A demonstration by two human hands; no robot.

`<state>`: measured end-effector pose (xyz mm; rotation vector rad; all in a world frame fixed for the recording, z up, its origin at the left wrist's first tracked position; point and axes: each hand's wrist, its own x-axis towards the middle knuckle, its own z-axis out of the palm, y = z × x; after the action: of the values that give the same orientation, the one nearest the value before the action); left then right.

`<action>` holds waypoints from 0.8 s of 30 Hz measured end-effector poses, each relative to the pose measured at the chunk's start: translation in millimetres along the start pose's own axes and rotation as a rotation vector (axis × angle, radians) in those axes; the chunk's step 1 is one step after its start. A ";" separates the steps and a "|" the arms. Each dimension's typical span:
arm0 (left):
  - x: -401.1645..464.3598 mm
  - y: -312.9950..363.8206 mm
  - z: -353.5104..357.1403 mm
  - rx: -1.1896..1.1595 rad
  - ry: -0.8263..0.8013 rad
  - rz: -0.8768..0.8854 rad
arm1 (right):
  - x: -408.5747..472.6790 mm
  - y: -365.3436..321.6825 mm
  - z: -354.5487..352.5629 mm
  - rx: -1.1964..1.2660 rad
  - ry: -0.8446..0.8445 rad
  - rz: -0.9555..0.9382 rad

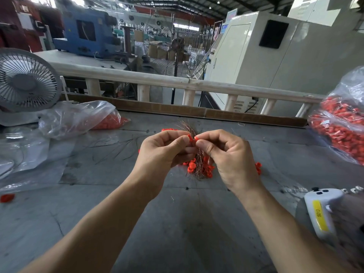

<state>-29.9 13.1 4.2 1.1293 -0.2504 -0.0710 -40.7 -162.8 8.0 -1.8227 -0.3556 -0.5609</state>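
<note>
Pinching cap (192, 138): left hand (161, 152), right hand (230, 154), table (197, 223) centre.

A factory hall: steel-trussed roof (177, 4) at twelve o'clock, blue machine (86, 36) at eleven, cream machine cabinet (285, 56) at one, bagged orange plastic parts (342, 123) at three.

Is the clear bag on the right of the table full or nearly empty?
Well filled: the clear bag bulges with red plastic pieces packed through all of it that shows; part runs out of frame.
</note>
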 end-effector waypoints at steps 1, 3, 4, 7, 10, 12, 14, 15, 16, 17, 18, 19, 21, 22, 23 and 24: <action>-0.2 -0.2 0.2 0.004 -0.006 -0.001 | -0.2 -0.2 -0.2 -0.012 0.006 -0.011; -0.1 -0.5 0.3 0.008 -0.013 -0.001 | -0.4 -0.9 -1.0 -0.035 0.007 -0.019; 0.1 -0.5 0.2 0.006 -0.013 0.000 | -0.4 -1.5 -1.2 -0.050 0.001 -0.021; 0.0 -0.5 0.4 0.005 -0.016 0.003 | -1.2 -4.2 -1.8 -0.090 -0.002 -0.033; -0.5 -1.1 1.9 0.003 -0.018 0.009 | -2.8 -9.3 -2.0 -0.145 0.013 -0.052; -0.9 -1.4 3.2 0.017 -0.013 0.024 | -3.4 -12.6 -1.5 -0.239 0.025 -0.092; -1.6 -2.0 4.3 0.064 -0.005 0.061 | -3.5 -15.0 -0.8 -0.283 0.039 -0.120; -2.1 -2.4 5.0 0.097 -0.002 0.085 | -3.6 -15.7 -0.1 -0.291 0.044 -0.129; -2.5 -2.8 5.6 0.128 0.000 0.108 | -3.7 -16.3 0.5 -0.298 0.050 -0.136; -2.8 -3.3 6.7 0.152 0.001 0.126 | -4.0 -16.4 0.9 -0.303 0.057 -0.142; -2.9 -3.7 7.7 0.172 0.003 0.142 | -4.1 -16.2 1.2 -0.305 0.065 -0.149; -2.8 -4.0 8.5 0.190 0.003 0.153 | -4.1 -16.2 1.3 -0.305 0.072 -0.156; -2.7 -4.5 9.0 0.212 0.004 0.166 | -3.9 -16.1 1.7 -0.302 0.078 -0.162; -2.7 -4.7 8.8 0.218 0.002 0.170 | -3.5 -16.0 1.8 -0.302 0.076 -0.164; -2.5 -4.9 8.6 0.225 -0.001 0.173 | -3.2 -15.7 1.9 -0.303 0.072 -0.167; -2.5 -5.2 8.2 0.233 -0.004 0.176 | -2.7 -15.4 1.9 -0.308 0.069 -0.171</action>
<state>-33.9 4.1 2.5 1.3335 -0.3671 0.1148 -50.4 -156.0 18.5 -2.0733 -0.3979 -0.8324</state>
